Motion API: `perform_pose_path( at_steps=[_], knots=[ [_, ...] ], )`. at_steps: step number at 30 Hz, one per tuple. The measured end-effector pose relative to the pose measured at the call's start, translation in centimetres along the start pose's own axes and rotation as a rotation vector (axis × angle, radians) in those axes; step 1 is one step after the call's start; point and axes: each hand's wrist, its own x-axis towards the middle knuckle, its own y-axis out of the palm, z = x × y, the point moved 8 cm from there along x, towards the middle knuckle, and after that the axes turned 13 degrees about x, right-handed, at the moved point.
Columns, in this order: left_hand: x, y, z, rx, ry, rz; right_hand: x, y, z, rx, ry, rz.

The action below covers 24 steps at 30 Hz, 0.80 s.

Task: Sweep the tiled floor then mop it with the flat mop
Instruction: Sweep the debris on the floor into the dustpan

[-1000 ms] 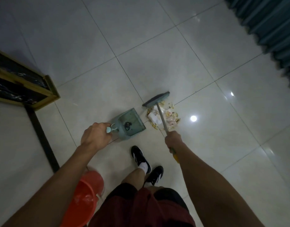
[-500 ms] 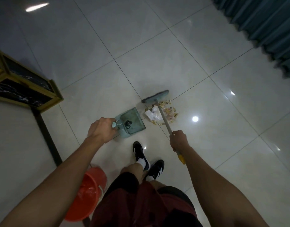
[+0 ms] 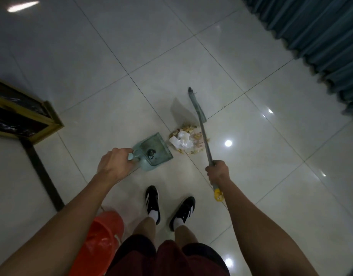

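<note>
Teal dustpan (image 3: 154, 151) (orange bucket (image 3: 99, 242) nearby)

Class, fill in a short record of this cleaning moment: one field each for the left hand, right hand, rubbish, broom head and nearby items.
Left hand: left hand grips the dustpan handle, pan on the tiled floor
Right hand: right hand grips the broom shaft
Rubbish: litter pile just right of the dustpan mouth
Broom head: beyond the pile, turned edge-on
Nearby: orange bucket, teal curtain
</note>
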Motion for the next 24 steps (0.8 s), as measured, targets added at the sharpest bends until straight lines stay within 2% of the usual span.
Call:
perform_pose_path(
  at_steps=[4,10,17,24],
  knots=[
    [1.6,0.2,-0.1,0.07,0.026,0.03,1.0,-1.6,0.3,-0.206,0.0,-0.102],
    [3.7,-0.2,0.2,0.081,0.033,0.01,3.2,-4.0,0.4,-0.351,0.018,-0.121],
    [4.9,0.3,-0.3,0.053,0.047,0.047,3.0,-1.7,-1.6,-0.393,0.131,0.004],
    [5.6,-0.3,-1.1,0.052,0.036,0.082,0.4,4.6,-2.7,-0.434,0.049,0.172]
  ],
)
